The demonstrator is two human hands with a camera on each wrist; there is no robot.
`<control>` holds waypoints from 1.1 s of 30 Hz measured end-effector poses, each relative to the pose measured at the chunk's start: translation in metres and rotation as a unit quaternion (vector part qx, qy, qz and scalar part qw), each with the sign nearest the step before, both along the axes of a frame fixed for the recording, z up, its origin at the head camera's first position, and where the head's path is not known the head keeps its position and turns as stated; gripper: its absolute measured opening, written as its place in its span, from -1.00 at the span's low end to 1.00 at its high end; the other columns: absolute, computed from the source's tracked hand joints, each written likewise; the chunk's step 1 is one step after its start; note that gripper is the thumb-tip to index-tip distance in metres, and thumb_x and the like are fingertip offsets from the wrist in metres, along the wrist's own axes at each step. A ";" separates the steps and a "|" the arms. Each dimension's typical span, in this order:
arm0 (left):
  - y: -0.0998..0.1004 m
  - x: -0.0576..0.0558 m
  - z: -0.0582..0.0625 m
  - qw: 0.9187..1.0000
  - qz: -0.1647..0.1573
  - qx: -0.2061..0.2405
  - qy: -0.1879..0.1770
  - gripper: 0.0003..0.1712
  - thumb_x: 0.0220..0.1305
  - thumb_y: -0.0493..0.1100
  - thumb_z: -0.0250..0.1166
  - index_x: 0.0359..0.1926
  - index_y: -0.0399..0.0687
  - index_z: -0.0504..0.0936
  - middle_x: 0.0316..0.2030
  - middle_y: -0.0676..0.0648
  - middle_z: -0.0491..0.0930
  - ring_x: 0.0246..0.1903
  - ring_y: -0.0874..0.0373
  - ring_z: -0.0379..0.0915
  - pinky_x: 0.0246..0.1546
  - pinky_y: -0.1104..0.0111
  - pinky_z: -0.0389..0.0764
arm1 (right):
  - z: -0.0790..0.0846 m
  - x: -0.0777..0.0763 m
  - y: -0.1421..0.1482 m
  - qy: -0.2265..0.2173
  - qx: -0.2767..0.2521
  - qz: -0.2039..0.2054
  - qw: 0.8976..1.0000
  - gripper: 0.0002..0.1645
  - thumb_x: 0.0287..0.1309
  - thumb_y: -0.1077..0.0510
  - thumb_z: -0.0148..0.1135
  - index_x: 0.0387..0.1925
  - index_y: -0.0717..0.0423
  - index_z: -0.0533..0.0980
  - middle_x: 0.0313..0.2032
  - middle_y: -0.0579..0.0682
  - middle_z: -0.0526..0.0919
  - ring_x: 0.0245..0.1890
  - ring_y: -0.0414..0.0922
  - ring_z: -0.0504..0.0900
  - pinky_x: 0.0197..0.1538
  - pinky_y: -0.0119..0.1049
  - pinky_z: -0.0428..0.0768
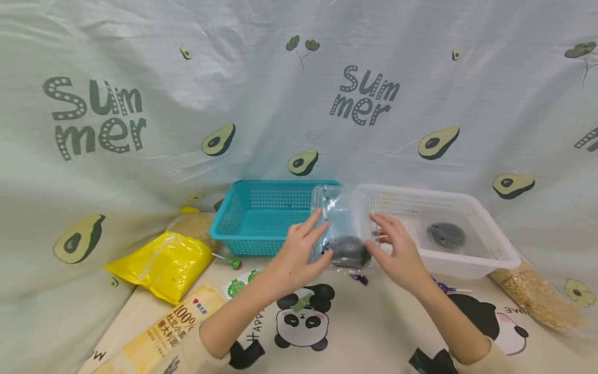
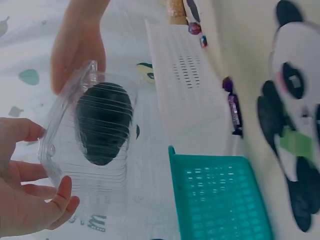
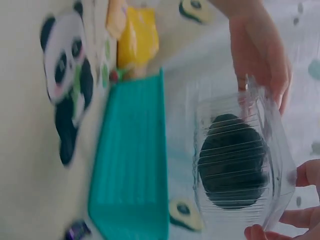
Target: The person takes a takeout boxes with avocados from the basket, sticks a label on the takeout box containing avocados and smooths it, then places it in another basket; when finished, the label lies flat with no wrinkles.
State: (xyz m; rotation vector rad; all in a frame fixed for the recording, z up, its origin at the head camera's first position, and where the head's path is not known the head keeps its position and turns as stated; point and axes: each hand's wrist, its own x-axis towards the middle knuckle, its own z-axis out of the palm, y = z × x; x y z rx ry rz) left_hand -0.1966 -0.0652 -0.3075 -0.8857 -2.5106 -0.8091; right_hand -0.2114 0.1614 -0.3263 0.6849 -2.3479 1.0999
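A clear plastic clamshell box [image 1: 340, 210] is held up between both hands, above the front edges of two baskets. Inside it lies a dark, oval lump [image 2: 104, 123] whose kind I cannot tell. My left hand [image 1: 299, 255] grips the box's left side with fingertips and thumb. On the opposite side my right hand [image 1: 397, 253] grips it the same way, fingers bent at the rim. The right wrist view shows the box [image 3: 232, 165] from its ribbed underside, with the right hand [image 3: 300, 205] at its edge.
A teal basket [image 1: 252, 244] stands behind the left hand. The white basket [image 1: 467, 265] to the right holds a dark oval item [image 1: 446, 235]. A yellow packet [image 1: 170, 265] and pasta bag [image 1: 163, 327] lie left, a grain bag [image 1: 537, 296] right. Lollipops [image 1: 235, 263] lie about.
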 end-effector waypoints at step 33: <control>-0.089 0.025 -0.125 0.978 0.024 0.170 -0.122 -0.63 0.19 -0.24 0.14 0.05 -0.13 0.45 0.11 -0.17 0.37 0.01 0.00 0.40 -0.11 0.30 0.52 | -0.122 0.014 -0.051 -0.079 -0.100 0.053 0.990 -0.54 0.09 0.34 0.09 0.08 0.13 0.36 0.02 0.04 0.42 -0.20 -0.22 0.47 -0.23 -0.37 0.52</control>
